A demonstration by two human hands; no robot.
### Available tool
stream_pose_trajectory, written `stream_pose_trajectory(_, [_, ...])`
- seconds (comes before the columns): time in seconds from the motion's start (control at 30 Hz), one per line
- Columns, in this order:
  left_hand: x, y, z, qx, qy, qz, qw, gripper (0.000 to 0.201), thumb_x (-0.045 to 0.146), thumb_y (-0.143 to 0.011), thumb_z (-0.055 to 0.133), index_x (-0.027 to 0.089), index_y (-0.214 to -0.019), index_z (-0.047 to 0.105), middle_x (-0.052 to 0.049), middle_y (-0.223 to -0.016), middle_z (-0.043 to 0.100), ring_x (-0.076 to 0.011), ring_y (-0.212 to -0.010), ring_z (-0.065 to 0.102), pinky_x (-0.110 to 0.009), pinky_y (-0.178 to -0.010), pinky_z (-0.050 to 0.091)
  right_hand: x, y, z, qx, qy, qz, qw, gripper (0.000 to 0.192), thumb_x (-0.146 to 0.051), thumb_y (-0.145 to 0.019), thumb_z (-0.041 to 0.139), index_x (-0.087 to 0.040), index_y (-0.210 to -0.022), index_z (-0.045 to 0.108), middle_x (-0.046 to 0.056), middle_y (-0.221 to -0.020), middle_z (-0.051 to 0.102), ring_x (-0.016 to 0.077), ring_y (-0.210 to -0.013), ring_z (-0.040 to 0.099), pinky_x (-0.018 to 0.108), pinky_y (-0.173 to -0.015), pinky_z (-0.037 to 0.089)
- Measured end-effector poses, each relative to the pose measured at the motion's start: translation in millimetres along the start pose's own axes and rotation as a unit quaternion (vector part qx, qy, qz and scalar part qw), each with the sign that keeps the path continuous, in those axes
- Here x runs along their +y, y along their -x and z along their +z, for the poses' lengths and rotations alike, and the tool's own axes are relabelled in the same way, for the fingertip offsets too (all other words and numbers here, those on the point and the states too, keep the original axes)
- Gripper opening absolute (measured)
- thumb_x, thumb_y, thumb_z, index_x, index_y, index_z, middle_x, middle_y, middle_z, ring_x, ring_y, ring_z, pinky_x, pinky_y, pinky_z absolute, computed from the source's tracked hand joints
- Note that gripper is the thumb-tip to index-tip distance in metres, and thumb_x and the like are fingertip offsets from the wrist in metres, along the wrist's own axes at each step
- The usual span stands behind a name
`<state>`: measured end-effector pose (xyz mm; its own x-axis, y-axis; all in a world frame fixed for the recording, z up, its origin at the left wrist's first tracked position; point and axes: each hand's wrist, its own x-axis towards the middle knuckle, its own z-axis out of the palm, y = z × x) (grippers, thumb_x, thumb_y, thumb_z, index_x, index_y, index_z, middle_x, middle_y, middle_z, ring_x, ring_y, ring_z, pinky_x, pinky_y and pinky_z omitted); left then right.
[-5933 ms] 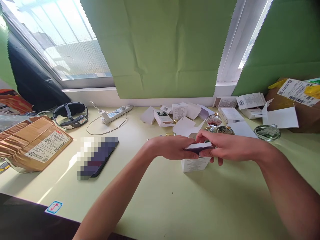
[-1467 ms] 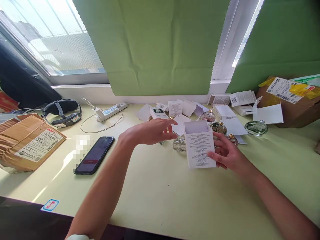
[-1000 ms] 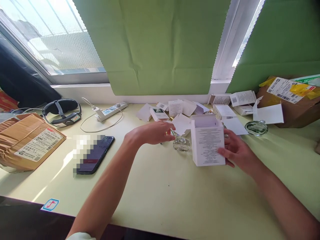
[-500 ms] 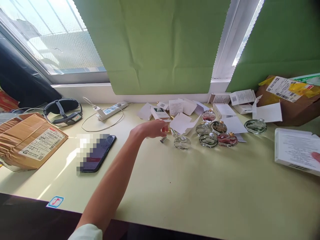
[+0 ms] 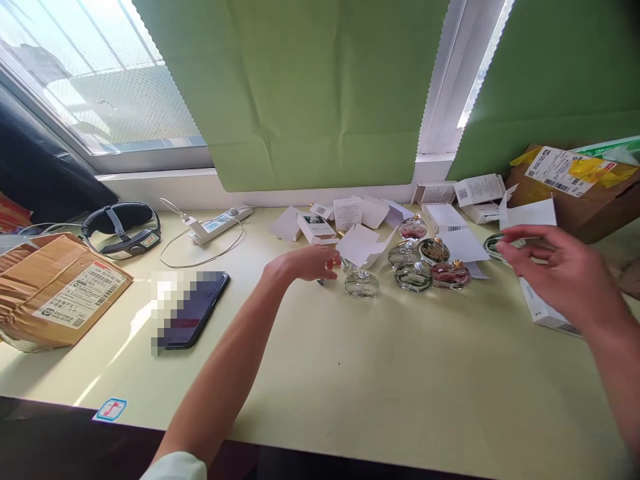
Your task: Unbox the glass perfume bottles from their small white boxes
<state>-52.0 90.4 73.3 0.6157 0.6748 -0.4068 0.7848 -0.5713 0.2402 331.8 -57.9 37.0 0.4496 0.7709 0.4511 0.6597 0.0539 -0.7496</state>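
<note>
Two hands over desk, left hand [image 5: 305, 262] grip pinching small vial [image 5: 331, 264], axis unclear, right hand [image 5: 560, 273] released.

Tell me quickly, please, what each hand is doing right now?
Left hand: fingers pinched on a small red-tipped piece; what it is cannot be told.
Right hand: open, holding nothing, above the white box.

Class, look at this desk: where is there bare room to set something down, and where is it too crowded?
Bare patches: the near desk in front of the round bottles, between the two forearms; also between the phone and the left hand. Crowded: the back by the sill, with opened white boxes and bottles, and around the right hand.
</note>
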Motion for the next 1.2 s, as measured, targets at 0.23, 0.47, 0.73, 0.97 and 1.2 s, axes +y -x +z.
stream_pose_trajectory(0.23, [9.2,13.2,-8.3,-0.009,0.035,0.043,0.998,0.047,0.047,-0.084,0.064,0.027,-0.127,0.057,-0.005,-0.125,0.064,-0.021,-0.108,0.061,-0.029,-0.082,0.047,-7.0,-11.9,70.3,0.116,-0.121,-0.039,0.985,0.025,-0.04,-0.086,0.066,-0.022,-0.104,0.064,0.004,-0.094,0.065,0.0161,-0.073,0.056,0.031,-0.066,0.047])
stream_pose_trajectory(0.47, [21.7,6.4,-0.2,-0.026,0.041,0.068,0.997,0.058,0.062,-0.082,0.063,0.03,-0.129,0.056,-0.003,-0.129,0.062,-0.0215,-0.109,0.06,-0.029,-0.084,0.046,30.0,-12.9,55.3,0.023,-0.138,0.007,0.99,0.026,-0.048,-0.09,0.062,-0.023,-0.098,0.064,0.002,-0.086,0.065,0.0161,-0.071,0.057,0.032,-0.068,0.048])
stream_pose_trajectory(0.73, [27.8,-3.4,9.6,-0.009,0.023,0.068,0.997,0.048,0.058,-0.088,0.057,0.026,-0.124,0.057,-0.005,-0.126,0.062,-0.0214,-0.107,0.059,-0.028,-0.078,0.044,22.0,-8.7,57.0,-0.035,-0.108,0.016,0.993,0.031,-0.053,-0.093,0.056,-0.025,-0.103,0.063,0.005,-0.099,0.07,0.0198,-0.083,0.063,0.037,-0.079,0.051])
stream_pose_trajectory(0.97, [30.3,-3.6,7.5,0.014,-0.004,0.103,0.995,0.043,0.052,-0.09,0.056,0.022,-0.119,0.062,-0.007,-0.119,0.064,-0.0213,-0.102,0.06,-0.029,-0.08,0.044,25.5,-40.3,59.9,-0.105,-0.039,0.056,0.992,0.037,-0.048,-0.082,0.07,-0.024,-0.109,0.063,0.009,-0.107,0.074,0.0248,-0.096,0.066,0.042,-0.087,0.048])
stream_pose_trajectory(1.2, [19.6,-3.0,2.0,0.038,-0.021,0.083,0.996,0.039,0.049,-0.088,0.057,0.021,-0.113,0.065,-0.008,-0.118,0.064,-0.0227,-0.104,0.06,-0.03,-0.085,0.044,18.5,-76.0,56.3,-0.316,0.01,0.112,0.942,0.069,-0.049,-0.068,0.085,-0.029,-0.13,0.061,0.012,-0.118,0.075,0.0282,-0.096,0.069,0.041,-0.083,0.05])
